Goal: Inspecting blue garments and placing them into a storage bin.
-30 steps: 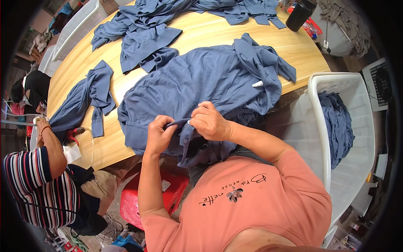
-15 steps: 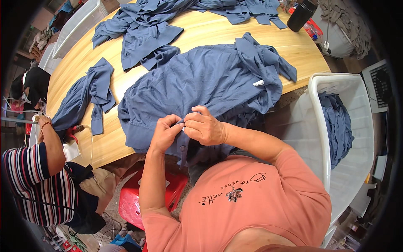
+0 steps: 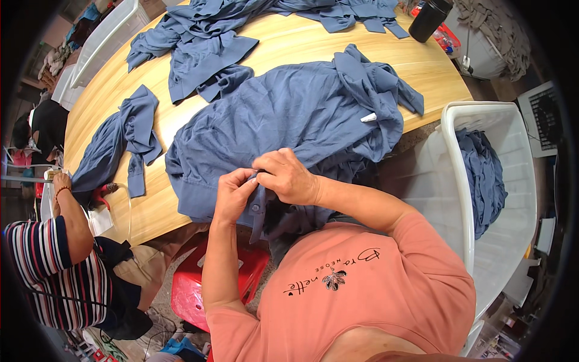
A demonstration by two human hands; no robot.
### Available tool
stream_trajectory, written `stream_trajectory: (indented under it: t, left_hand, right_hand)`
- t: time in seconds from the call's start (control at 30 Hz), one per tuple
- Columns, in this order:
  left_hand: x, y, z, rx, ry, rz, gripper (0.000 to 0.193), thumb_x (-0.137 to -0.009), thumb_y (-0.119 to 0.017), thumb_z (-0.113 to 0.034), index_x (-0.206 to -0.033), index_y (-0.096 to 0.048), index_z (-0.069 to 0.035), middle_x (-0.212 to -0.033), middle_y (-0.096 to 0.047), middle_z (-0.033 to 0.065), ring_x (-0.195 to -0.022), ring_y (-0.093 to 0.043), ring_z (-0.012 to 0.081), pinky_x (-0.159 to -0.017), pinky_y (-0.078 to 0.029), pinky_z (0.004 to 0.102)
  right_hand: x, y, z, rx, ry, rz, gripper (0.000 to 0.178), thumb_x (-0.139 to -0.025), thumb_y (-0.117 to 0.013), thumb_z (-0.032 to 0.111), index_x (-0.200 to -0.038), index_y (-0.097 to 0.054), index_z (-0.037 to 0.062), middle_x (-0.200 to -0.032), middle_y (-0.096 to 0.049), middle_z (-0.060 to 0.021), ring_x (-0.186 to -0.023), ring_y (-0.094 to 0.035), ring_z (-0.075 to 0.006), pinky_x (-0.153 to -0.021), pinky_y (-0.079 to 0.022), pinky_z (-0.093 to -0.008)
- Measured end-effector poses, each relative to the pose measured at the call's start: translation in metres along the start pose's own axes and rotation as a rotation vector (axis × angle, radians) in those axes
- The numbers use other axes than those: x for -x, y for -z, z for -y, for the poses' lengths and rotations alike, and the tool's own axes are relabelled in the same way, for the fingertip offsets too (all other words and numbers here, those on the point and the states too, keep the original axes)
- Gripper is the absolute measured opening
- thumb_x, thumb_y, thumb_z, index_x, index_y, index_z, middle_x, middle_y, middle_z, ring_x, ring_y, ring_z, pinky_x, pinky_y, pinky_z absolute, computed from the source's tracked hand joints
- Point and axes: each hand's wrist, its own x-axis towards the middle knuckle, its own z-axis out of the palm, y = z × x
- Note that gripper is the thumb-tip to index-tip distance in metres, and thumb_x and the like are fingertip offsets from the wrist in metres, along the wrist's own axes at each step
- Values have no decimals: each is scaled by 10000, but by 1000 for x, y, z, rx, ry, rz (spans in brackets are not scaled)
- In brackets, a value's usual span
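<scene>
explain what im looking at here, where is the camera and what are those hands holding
There is no robot: a person works bare-handed. A wide camera worn on their head looks down, so straight edges bend. The left hand and right hand pinch the edge of what looks like a blue shirt, near a button. It lies partly on a wooden table with more blue clothes. At right, a white bin holds blue cloth; a co-worker is at left.
</scene>
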Motion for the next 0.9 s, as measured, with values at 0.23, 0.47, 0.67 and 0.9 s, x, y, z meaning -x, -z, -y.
stream_trajectory:
  t: [0.23, 0.47, 0.67, 0.9]
  left_hand:
    - [3, -8, 11, 34, -53, -141, 120, -766, -597, 67, -869, -650, 33, -827, -643, 21, -742, -566, 60, -674, -455, 196]
    - [-1, -9, 23, -64, -156, -198, 114, -749, -605, 87, -834, -658, 34, -861, -645, 43, -756, -574, 82, -682, -457, 202]
    - [-2, -11, 27, -191, -220, -246, 114, -741, -598, 91, -803, -663, 20, -828, -639, 40, -734, -568, 90, -676, -454, 213]
    - [-6, -28, 30, -595, -407, -445, 104, -643, -580, 62, -713, -615, -7, -770, -615, 115, -745, -587, 262, -688, -451, 334]
  right_hand:
    - [1, -3, -7, -263, -360, 221, 158, -674, -566, -4, -821, -544, 49, -829, -626, -80, -748, -585, -283, -629, -429, -358]
    - [-6, 1, -30, -771, -698, 428, 169, -651, -672, 100, -803, -671, 25, -728, -647, -147, -686, -625, -278, -621, -462, -342]
    - [-8, 3, -31, -555, -677, 519, 187, -636, -683, 150, -765, -659, 16, -716, -636, -162, -695, -618, -315, -630, -463, -380]
    - [1, -4, -7, -300, -707, 333, 118, -645, -591, 115, -707, -621, 19, -675, -616, -162, -700, -605, -323, -624, -435, -408]
